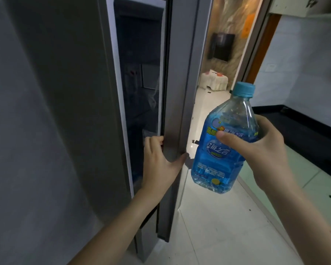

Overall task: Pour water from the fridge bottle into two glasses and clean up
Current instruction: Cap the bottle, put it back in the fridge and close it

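- The fridge door (pixel 180 92) edge fills the space between the left hand (pixel 161 165) fingers and thumb, blocking passage there.
- Beyond those fingertips, a narrow dark gap opens into the fridge interior (pixel 139 83).
- Right of the thumb, the bottle (pixel 225 138) hangs near; bare floor (pixel 218 226) lies open below.

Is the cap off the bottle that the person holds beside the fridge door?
No: the blue cap sits on the neck of the bottle, which the right hand grips.
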